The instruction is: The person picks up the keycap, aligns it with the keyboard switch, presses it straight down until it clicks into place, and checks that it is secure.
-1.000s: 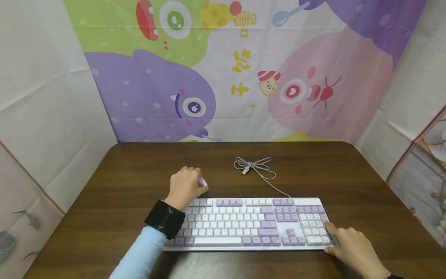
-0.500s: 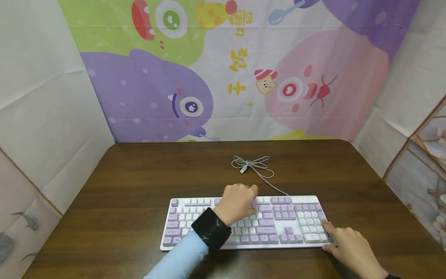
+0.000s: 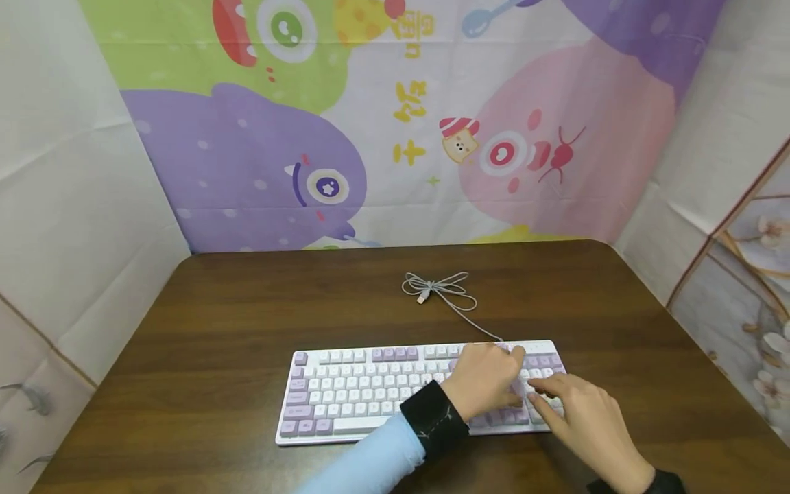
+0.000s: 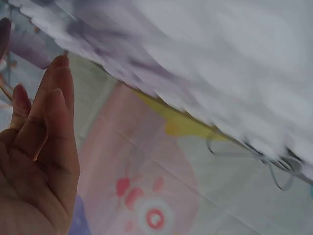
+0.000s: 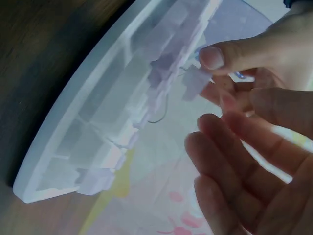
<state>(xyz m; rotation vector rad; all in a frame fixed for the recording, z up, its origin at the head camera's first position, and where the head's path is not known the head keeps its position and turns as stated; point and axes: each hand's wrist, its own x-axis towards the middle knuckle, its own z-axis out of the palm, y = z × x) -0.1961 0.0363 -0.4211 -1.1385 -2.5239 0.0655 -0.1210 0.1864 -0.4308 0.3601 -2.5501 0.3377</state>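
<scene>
A white and lilac keyboard (image 3: pixel 364 392) lies lengthwise across the table. Above its right part, my left hand (image 3: pixel 484 379) pinches a small lilac keycap (image 5: pixel 195 84) between thumb and fingers; in the head view the hand itself hides that cap. Just right of it, over the number pad, is my right hand (image 3: pixel 589 422), its fingers loosely bent and holding nothing. The right wrist view has both hands close together, with the right fingertips (image 5: pixel 205 125) a short way from the keycap. Keys under both hands are partly covered.
Behind the keyboard, its grey USB cable (image 3: pixel 432 287) lies bundled on the brown wooden table (image 3: pixel 247 309). A cartoon-printed cloth (image 3: pixel 382 137) hangs beyond the far edge, with pale sheets at both sides.
My left hand has swept rightward from behind the keyboard's left end, carrying the keycap. My right hand has left the keyboard's right edge and come inward over the number pad.
</scene>
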